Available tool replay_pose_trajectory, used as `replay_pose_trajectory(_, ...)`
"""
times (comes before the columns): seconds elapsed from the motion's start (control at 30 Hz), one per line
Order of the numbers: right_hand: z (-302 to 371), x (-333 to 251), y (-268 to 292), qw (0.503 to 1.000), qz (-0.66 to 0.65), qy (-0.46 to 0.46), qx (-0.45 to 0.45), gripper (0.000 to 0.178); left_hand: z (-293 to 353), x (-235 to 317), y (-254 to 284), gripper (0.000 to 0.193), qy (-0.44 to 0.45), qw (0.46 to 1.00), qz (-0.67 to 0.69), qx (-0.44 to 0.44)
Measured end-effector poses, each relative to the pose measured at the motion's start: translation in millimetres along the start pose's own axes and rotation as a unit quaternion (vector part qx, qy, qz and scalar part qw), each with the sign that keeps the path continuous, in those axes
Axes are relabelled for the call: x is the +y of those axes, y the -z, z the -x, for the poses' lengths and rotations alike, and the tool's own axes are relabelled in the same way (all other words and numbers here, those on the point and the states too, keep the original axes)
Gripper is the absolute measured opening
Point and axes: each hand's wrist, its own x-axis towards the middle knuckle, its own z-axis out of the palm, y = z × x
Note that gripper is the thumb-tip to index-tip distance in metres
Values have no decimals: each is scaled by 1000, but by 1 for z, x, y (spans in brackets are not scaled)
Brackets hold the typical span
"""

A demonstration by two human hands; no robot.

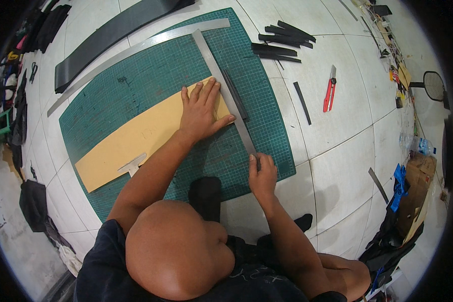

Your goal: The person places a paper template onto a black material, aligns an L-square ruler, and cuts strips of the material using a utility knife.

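tan board [141, 131] pointing upper-right lengthwise, left hand [201, 111] splayed flat; right hand [262, 177] curled, can't tell round what; ruler [228, 96] across its end

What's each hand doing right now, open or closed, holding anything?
Left hand: open, spread on the tan sheet.
Right hand: closed on the near end of the slanted metal ruler.

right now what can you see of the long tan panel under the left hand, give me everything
The tan panel is a long, thin, flat piece that looks like stiff card or board, with faint marks near its middle. It lies slantwise on the green cutting mat, one end at lower left. The left hand rests spread on its other end, beside a metal ruler; contact with the ruler is unclear. A pale T-shaped piece overlaps its lower edge.
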Motion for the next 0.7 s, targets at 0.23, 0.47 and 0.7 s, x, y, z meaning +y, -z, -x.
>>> replay_pose_trajectory(0.23,-6,-3,6,999,-4,-19,-35,36,-2,4,7,103,0,1000,-4,-5)
replay_pose_trajectory(0.47,-36,-27,24,966,151,172,-117,50,-13,9,27,103,33,996,-17,-83)
replay_pose_trajectory(0.7,-108,-35,41,892,275,355,-56,46,-24,20,32,101,37,994,-37,-92)
